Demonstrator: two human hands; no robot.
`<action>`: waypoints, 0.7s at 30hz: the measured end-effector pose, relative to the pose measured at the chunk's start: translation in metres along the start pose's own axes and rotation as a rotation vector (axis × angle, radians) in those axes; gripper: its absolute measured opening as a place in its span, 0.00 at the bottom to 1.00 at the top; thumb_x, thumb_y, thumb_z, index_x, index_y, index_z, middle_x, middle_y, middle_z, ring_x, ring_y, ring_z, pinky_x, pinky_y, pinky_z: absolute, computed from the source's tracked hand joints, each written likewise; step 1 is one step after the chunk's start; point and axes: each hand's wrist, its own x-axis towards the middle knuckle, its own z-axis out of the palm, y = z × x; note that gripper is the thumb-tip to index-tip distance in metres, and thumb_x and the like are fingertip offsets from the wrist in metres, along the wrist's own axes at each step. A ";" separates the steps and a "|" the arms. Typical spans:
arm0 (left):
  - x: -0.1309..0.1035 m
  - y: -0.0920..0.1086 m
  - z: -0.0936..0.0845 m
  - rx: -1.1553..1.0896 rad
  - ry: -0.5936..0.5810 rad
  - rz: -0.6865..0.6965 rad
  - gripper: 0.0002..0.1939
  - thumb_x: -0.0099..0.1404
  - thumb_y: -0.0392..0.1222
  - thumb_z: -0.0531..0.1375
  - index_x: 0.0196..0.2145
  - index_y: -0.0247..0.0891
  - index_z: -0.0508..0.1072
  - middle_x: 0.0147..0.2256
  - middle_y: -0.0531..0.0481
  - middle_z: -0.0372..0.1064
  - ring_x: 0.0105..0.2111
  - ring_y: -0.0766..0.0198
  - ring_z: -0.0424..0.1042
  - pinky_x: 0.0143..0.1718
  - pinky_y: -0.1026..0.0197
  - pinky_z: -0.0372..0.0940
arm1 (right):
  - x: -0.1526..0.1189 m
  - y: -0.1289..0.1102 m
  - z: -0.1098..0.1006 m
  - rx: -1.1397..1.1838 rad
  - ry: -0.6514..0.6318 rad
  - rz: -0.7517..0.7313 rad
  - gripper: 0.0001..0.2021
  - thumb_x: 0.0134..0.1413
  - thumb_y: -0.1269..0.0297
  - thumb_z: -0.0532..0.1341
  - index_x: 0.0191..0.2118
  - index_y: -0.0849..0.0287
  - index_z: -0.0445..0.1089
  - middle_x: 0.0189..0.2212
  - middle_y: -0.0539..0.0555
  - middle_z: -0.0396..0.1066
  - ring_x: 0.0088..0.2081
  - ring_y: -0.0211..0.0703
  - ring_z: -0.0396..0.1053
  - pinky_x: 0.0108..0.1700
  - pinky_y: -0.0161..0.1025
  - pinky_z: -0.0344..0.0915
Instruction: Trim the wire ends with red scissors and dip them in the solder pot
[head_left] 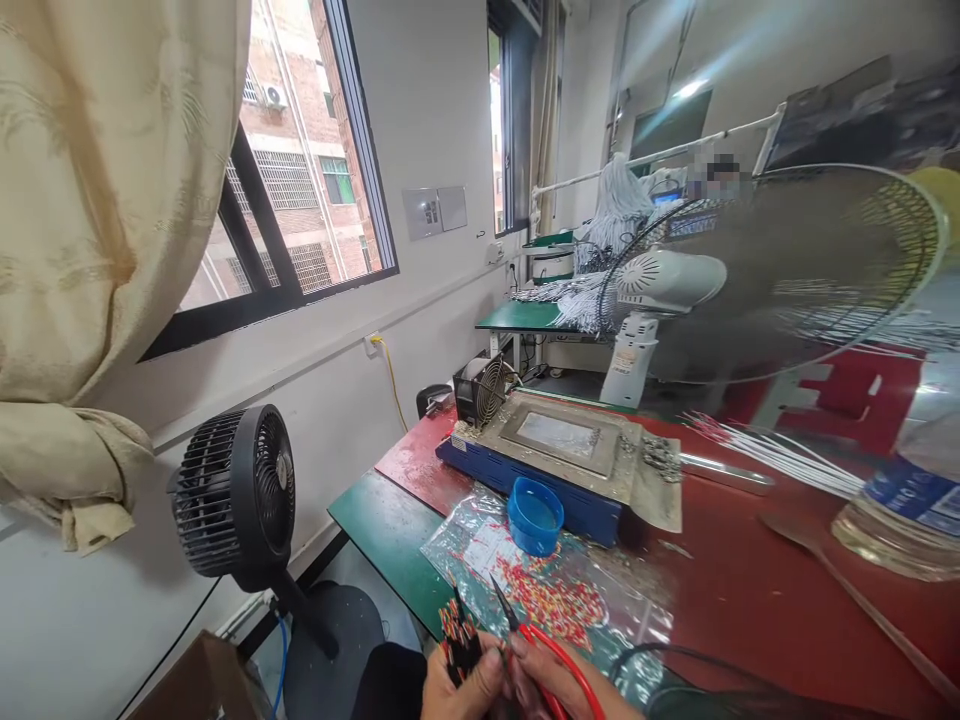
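My left hand [466, 690] is closed around a bundle of black wires [459, 640] with orange and copper-coloured ends, at the bottom centre. Close against it on the right, my right hand [559, 675] holds red-handled scissors or snips [508, 608], their dark pointed tips directed up and left. Behind both hands lies a clear plastic bag [472, 530] bearing many small red and yellow pieces [559, 600]. A round blue container [534, 520] stands at the bag's far side.
A blue heating unit [525, 485] with a small fan [481, 392] sits behind the bag. To the right are white wires [780, 455], a long metal tool [862, 590] and a plastic bottle [911, 500]. A black fan [240, 500] stands left; a large white fan [667, 280] stands beyond.
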 end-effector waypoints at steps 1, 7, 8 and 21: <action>0.000 0.000 0.000 0.008 0.003 -0.002 0.22 0.43 0.58 0.62 0.19 0.32 0.68 0.13 0.54 0.59 0.10 0.76 0.54 0.14 0.67 0.44 | 0.002 0.002 -0.001 -0.013 -0.005 -0.019 0.28 0.43 0.39 0.56 0.14 0.62 0.60 0.08 0.45 0.54 0.12 0.27 0.50 0.16 0.30 0.43; -0.003 0.004 0.003 0.065 0.026 -0.005 0.24 0.42 0.60 0.62 0.20 0.32 0.69 0.10 0.56 0.56 0.11 0.77 0.53 0.16 0.67 0.44 | 0.008 0.011 -0.006 -0.107 0.003 -0.067 0.30 0.43 0.36 0.53 0.12 0.61 0.59 0.06 0.45 0.52 0.09 0.28 0.50 0.13 0.30 0.43; -0.003 0.004 0.003 0.067 0.035 -0.004 0.24 0.42 0.60 0.62 0.20 0.32 0.69 0.10 0.56 0.56 0.11 0.77 0.53 0.16 0.67 0.44 | 0.008 0.011 -0.006 -0.136 0.002 -0.074 0.30 0.44 0.36 0.53 0.12 0.61 0.59 0.06 0.45 0.52 0.09 0.28 0.50 0.13 0.30 0.43; -0.006 0.006 0.001 0.020 -0.017 -0.074 0.22 0.42 0.58 0.62 0.19 0.33 0.67 0.11 0.57 0.55 0.10 0.78 0.50 0.14 0.67 0.43 | -0.004 -0.007 0.001 -0.102 0.105 0.041 0.29 0.39 0.37 0.56 0.14 0.62 0.62 0.06 0.45 0.55 0.08 0.27 0.49 0.12 0.28 0.45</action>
